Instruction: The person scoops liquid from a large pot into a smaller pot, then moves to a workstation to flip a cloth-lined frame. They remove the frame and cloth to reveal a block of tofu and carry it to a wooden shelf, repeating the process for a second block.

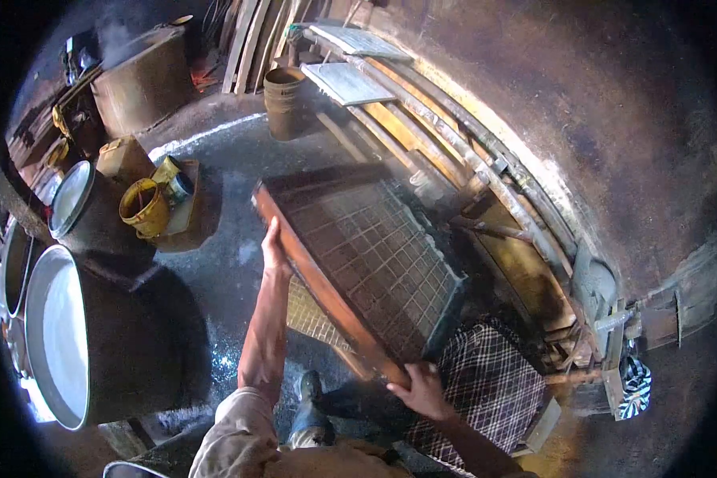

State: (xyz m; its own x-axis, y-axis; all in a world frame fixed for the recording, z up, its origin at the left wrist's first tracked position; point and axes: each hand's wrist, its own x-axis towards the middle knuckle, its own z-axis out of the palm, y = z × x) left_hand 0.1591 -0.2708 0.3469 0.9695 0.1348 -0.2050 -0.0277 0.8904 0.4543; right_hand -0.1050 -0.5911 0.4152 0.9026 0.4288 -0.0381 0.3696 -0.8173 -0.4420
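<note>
A wide wooden-framed mesh tray [366, 263] is held up, tilted, in front of me. Its near rail is reddish brown, and a grid of thin bars crosses its face. My left hand [274, 253] is closed on the rail near its upper left end. At the lower end of the same rail, my right hand [424, 392] grips the corner. Below the tray shows a yellowish mesh panel [315, 315], partly hidden by the rail and my left forearm. A dark checked cloth [490, 374] lies close to my right hand.
Large round vats [84, 334] stand at the left, with a yellow bucket [145, 209] beyond them. A steaming vat [141, 88] and a brown bucket [284, 103] are at the back. Along the right wall runs a rack of poles [486, 171] bearing pale boards [346, 83].
</note>
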